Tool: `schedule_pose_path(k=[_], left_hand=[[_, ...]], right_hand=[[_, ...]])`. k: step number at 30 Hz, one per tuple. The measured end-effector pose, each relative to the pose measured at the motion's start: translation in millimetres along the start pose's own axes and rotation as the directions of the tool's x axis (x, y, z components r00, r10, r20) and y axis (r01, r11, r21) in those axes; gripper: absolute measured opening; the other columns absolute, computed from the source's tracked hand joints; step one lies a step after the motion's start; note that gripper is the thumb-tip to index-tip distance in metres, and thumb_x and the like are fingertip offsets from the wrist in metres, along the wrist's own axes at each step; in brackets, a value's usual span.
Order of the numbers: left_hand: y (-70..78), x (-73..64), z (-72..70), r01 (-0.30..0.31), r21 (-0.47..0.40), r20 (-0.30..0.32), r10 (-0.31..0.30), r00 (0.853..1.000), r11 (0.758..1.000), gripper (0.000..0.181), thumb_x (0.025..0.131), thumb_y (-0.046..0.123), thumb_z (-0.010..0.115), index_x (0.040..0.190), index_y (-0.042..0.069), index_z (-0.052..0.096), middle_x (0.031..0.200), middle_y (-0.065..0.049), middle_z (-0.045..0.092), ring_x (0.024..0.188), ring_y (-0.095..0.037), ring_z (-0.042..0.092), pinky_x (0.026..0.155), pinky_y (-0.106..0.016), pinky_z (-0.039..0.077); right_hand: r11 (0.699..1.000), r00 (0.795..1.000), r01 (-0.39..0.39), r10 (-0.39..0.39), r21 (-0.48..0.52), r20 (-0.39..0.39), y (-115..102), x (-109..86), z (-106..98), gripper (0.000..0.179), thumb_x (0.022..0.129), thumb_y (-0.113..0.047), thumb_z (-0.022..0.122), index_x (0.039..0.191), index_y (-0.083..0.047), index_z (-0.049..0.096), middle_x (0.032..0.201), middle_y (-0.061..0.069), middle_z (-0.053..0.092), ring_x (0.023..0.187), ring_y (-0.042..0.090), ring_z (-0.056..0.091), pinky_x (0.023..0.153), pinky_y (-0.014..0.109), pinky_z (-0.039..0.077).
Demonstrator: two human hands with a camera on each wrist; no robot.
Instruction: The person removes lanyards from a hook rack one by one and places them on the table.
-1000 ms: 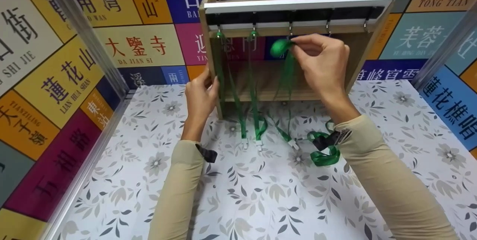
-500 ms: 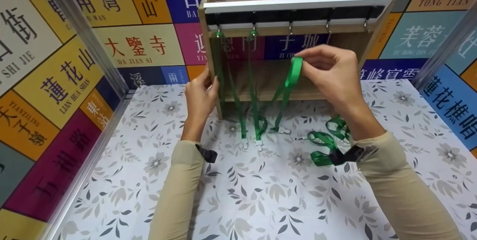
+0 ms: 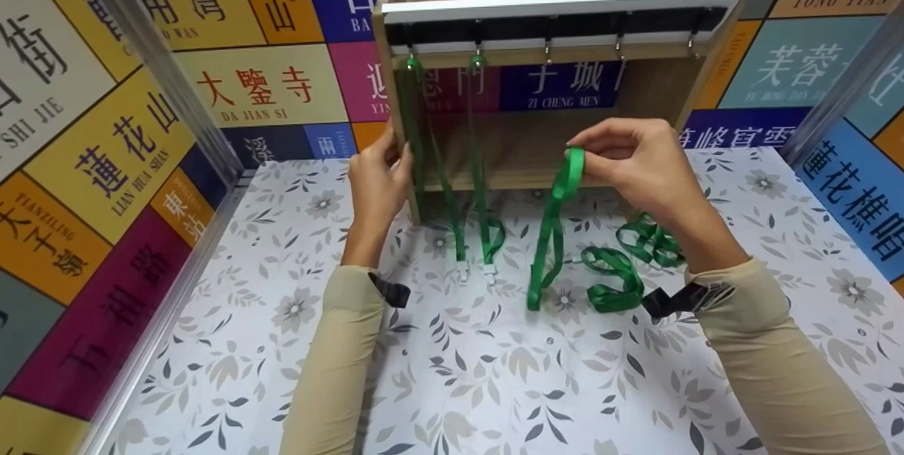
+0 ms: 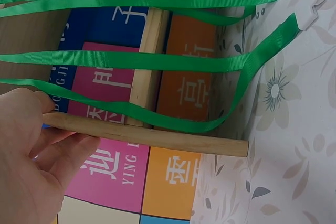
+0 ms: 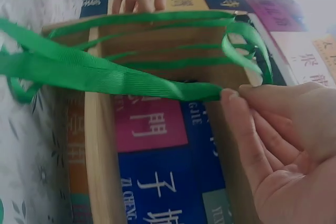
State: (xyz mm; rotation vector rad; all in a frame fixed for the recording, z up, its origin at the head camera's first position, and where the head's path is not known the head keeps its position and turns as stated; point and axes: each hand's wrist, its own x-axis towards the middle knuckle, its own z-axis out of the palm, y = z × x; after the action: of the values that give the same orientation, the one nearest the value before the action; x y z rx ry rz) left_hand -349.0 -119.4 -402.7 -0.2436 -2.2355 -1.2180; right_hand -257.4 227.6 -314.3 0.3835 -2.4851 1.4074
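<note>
My right hand point(image 3: 639, 158) pinches the top loop of a green lanyard point(image 3: 546, 250) between thumb and fingers, in front of the wooden rack point(image 3: 653, 102). The strap dangles from there, its lower end close over the patterned tabletop. In the right wrist view the pinched lanyard point(image 5: 121, 80) runs off to the left. My left hand point(image 3: 378, 186) holds the rack's left side panel point(image 4: 173, 140) by its edge. Two more green lanyards point(image 3: 482, 186) hang from the two leftmost hooks, their white clips point(image 3: 490, 270) at the table. The three hooks point(image 3: 548, 52) further right carry nothing.
Green lanyards lie loosely coiled point(image 3: 613, 285) on the floral tabletop point(image 3: 459, 384), in front of the rack's right side and by my right wrist. Walls with colourful lettered panels point(image 3: 261, 91) stand behind and on both sides.
My right hand has moved down and right, from just under the third hook to lower before the rack, carrying the lanyard with it. My left hand stays on the side panel.
</note>
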Motion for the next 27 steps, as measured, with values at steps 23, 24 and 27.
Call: schedule_pose_path(k=[23,24,27], left_hand=[[1.2,0.0,-1.3,0.011,-0.003,0.004,-0.011,1.000,1.000,0.047,0.106,0.020,0.070,0.153,0.019,0.064,0.134,-0.009,0.078,0.119,-0.020,0.078,0.102,-0.033,0.063],[1.2,-0.1,-1.1,0.010,0.000,0.003,-0.010,1.000,1.000,0.047,0.106,0.020,0.070,0.153,0.019,0.064,0.133,-0.010,0.078,0.118,-0.020,0.078,0.102,-0.033,0.063],[1.0,-0.5,-0.1,-0.001,0.003,-0.004,0.001,1.000,1.000,0.046,0.106,0.020,0.071,0.151,0.017,0.066,0.131,-0.012,0.079,0.116,-0.021,0.079,0.102,-0.035,0.064]], right_hand=[[0.964,0.986,0.026,0.019,-0.265,0.168,13,-11.2,3,0.015,0.101,-0.011,0.073,0.111,-0.016,0.084,0.108,0.007,0.083,0.095,0.024,0.081,0.076,0.015,0.057],[0.967,0.985,0.026,0.018,-0.252,0.171,14,-11.5,5,0.016,0.102,-0.010,0.073,0.111,-0.017,0.084,0.110,0.007,0.083,0.098,0.024,0.082,0.077,0.015,0.058],[0.977,0.982,0.031,0.009,-0.210,0.191,18,-12.4,10,0.019,0.102,-0.007,0.070,0.112,-0.016,0.084,0.117,0.008,0.081,0.105,0.025,0.082,0.079,0.014,0.059]])
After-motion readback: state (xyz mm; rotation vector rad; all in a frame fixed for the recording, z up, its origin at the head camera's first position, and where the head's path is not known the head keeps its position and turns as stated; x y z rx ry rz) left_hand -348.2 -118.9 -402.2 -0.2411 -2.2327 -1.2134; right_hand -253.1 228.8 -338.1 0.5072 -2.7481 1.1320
